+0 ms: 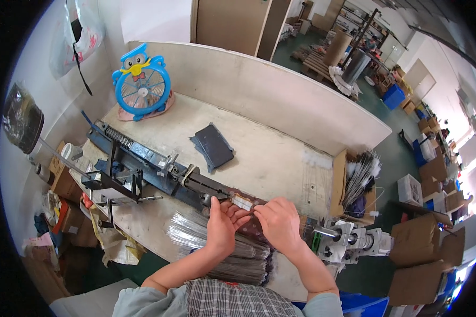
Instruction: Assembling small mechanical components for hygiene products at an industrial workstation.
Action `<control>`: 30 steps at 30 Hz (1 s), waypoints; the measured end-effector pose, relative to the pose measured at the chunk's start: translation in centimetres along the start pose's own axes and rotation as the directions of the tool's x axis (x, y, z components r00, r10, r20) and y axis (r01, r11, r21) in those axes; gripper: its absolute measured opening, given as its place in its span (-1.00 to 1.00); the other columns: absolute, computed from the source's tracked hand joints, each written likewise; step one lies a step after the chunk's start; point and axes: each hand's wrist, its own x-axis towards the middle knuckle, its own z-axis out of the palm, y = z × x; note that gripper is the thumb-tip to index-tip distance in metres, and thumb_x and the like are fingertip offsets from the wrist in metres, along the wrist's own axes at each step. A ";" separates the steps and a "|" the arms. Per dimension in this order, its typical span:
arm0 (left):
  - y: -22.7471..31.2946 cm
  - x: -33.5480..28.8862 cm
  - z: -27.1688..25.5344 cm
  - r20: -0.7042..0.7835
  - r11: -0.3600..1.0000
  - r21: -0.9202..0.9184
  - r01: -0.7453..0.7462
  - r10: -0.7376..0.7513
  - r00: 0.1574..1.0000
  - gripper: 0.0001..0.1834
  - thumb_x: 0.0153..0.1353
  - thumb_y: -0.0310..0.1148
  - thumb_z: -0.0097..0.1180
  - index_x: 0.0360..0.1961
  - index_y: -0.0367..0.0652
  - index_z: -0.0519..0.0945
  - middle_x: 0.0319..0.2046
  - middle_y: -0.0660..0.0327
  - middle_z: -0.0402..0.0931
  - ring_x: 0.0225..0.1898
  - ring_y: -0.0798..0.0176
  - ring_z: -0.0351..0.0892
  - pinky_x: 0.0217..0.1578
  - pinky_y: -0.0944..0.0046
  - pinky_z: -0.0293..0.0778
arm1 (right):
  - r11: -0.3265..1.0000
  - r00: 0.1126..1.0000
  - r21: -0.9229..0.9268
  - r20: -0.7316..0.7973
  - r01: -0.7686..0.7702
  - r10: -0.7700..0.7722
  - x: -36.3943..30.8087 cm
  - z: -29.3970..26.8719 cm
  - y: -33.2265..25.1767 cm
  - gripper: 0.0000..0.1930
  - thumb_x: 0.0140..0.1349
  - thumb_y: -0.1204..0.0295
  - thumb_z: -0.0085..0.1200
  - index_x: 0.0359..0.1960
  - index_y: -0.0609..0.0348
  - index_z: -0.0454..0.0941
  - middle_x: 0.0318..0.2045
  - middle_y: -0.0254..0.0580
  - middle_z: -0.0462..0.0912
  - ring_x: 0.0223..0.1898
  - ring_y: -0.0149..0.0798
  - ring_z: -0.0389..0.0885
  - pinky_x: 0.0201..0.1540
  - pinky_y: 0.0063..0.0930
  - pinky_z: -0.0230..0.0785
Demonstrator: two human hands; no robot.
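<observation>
- Small pale strip [242,202] sits on the dark blue machine rail [158,169], just beyond both hands, near the rail's right end
- Left hand [221,224]: fingers extended upward toward the strip, thumb and forefinger tips at its near edge; whether they actually pinch it cannot be told
- Right hand [280,221]: fingers curled downward, tips meeting the left hand's fingertips just beside the strip; grasp not readable at this size
- Bundle of thin silvery wires [217,243] lies on the tabletop [269,153] directly under both wrists, running left to right
- Rail crosses the tabletop diagonally, a coil spring [116,136] at its far left end
- Dark flat pad [214,145] lies beyond the rail, well apart from the hands
- Blue owl-shaped fan [141,84] stands at the far left corner
- Grey metal motor block [349,240] is at the right edge, near the right forearm
- Wooden box of white-tipped rods [360,179] stands to the right
</observation>
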 end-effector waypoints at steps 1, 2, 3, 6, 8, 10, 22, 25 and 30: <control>0.0 0.0 0.0 0.004 1.000 0.013 0.005 -0.005 1.000 -0.33 0.33 0.17 -0.44 -0.09 -0.30 0.39 -0.18 0.09 0.46 -0.18 0.25 0.48 -0.11 0.25 0.43 | 1.000 1.000 0.015 -0.023 0.008 -0.008 -0.1 0.0 -0.1 -0.90 -0.07 0.47 0.15 -0.46 0.09 0.57 -0.53 -0.33 0.51 -0.31 -0.22 0.48 -0.28 -0.36 0.30; 0.1 -0.1 0.0 0.018 1.000 0.026 0.010 -0.011 1.000 -0.33 0.32 0.19 -0.44 -0.07 -0.26 0.38 -0.20 0.14 0.45 -0.18 0.25 0.47 -0.10 0.24 0.42 | 1.000 1.000 0.018 -0.031 -0.005 0.006 -0.3 -0.2 -0.2 -0.90 -0.07 0.47 0.15 -0.46 0.09 0.57 -0.53 -0.33 0.51 -0.31 -0.22 0.48 -0.28 -0.36 0.30; 0.1 -0.1 0.0 0.031 0.999 0.042 0.018 -0.019 0.999 -0.32 0.31 0.21 -0.44 -0.04 -0.23 0.37 -0.22 0.18 0.44 -0.18 0.24 0.46 -0.08 0.23 0.41 | 1.000 1.000 0.015 -0.015 -0.011 0.011 -0.3 -0.3 -0.2 -0.92 -0.06 0.46 0.15 -0.47 0.08 0.57 -0.54 -0.33 0.51 -0.31 -0.22 0.48 -0.29 -0.36 0.30; 0.1 -0.1 0.8 0.026 0.996 0.083 0.014 -0.016 1.000 -0.31 0.31 0.20 -0.45 0.02 -0.25 0.33 -0.14 0.15 0.43 -0.13 0.23 0.45 -0.05 0.21 0.39 | 0.998 0.999 0.022 0.009 -0.050 0.050 -0.1 -0.8 0.3 -0.91 -0.05 0.46 0.17 -0.46 0.10 0.58 -0.53 -0.32 0.53 -0.31 -0.22 0.48 -0.28 -0.34 0.31; 0.4 0.0 0.7 0.022 0.989 0.145 0.031 -0.034 0.999 -0.31 0.32 0.19 -0.45 0.06 -0.25 0.31 -0.09 0.13 0.41 -0.10 0.22 0.44 -0.03 0.21 0.37 | 0.999 0.999 0.024 0.009 -0.046 0.046 0.0 -1.5 0.3 -0.88 -0.05 0.47 0.21 -0.42 0.11 0.60 -0.49 -0.31 0.57 -0.30 -0.21 0.50 -0.26 -0.34 0.35; 0.5 -0.2 -0.1 0.095 0.980 0.196 0.021 -0.040 0.995 -0.38 0.34 0.09 -0.34 0.14 -0.25 0.23 0.08 0.08 0.32 0.02 0.19 0.39 0.00 0.17 0.34 | 0.993 0.997 0.104 -0.045 -0.055 0.060 0.2 -2.3 0.2 -0.88 -0.05 0.45 0.21 -0.41 0.11 0.60 -0.48 -0.30 0.58 -0.32 -0.20 0.51 -0.28 -0.34 0.37; 12.0 -2.3 -22.3 -0.414 0.961 -0.160 -0.225 0.141 0.899 -0.65 0.16 -0.08 0.13 -0.18 -0.10 0.49 -0.39 0.31 0.50 -0.42 0.39 0.46 -0.47 0.47 0.35 | 0.864 0.816 0.316 0.553 -0.393 0.168 -7.4 2.2 0.4 -0.81 0.10 0.34 0.06 -0.27 0.06 0.60 -0.40 -0.22 0.55 -0.33 -0.11 0.57 -0.31 -0.26 0.43; 17.8 -3.9 -31.6 -0.534 0.816 0.225 -0.533 0.561 0.633 -0.58 0.06 0.00 0.24 -0.25 -0.10 0.50 -0.52 0.37 0.46 -0.50 0.46 0.46 -0.56 0.51 0.34 | 0.892 0.828 0.274 0.535 -0.358 0.168 -6.6 1.6 0.9 -0.82 0.10 0.40 0.04 -0.26 0.03 0.60 -0.38 -0.21 0.54 -0.29 -0.10 0.57 -0.28 -0.24 0.43; 21.6 -3.8 -33.7 -0.714 0.833 0.270 -0.482 0.509 0.481 -0.63 0.13 0.02 0.16 -0.26 -0.05 0.56 -0.54 0.44 0.52 -0.52 0.54 0.47 -0.60 0.58 0.31 | 0.964 0.732 0.073 0.666 -0.254 0.143 -7.6 1.5 1.5 -0.86 0.12 0.51 -0.04 -0.28 0.10 0.51 -0.28 -0.19 0.51 -0.24 -0.08 0.55 -0.25 -0.23 0.41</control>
